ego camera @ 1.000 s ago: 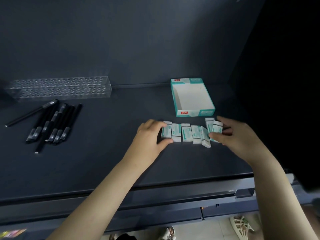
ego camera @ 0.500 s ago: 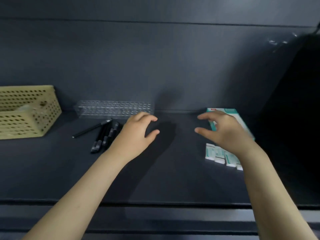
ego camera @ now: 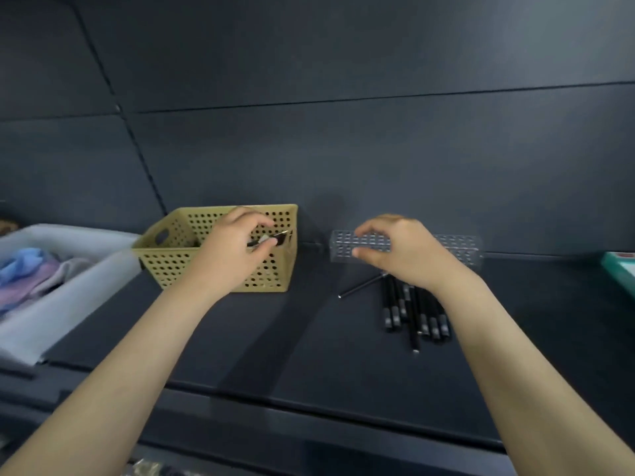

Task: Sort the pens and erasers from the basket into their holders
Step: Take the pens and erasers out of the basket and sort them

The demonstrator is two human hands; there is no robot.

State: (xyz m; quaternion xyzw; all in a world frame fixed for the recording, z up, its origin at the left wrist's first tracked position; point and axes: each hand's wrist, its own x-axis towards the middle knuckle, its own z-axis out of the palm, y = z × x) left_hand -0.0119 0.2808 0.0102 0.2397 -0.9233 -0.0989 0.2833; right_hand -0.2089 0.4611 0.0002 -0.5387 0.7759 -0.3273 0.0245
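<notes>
Black pens (ego camera: 412, 314) loose before clear holder (ego camera: 457, 249), beside yellow basket (ego camera: 171, 266)

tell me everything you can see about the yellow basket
The basket is tan-yellow and looks like plastic. Its walls flare upward and are pierced with rows of round holes, with a handle slot in the left end wall. It stands upright on the dark shelf, between a grey bin and the clear pen holder. The left hand reaches over its front rim, pinching a dark item inside; other contents are mostly hidden.
</notes>
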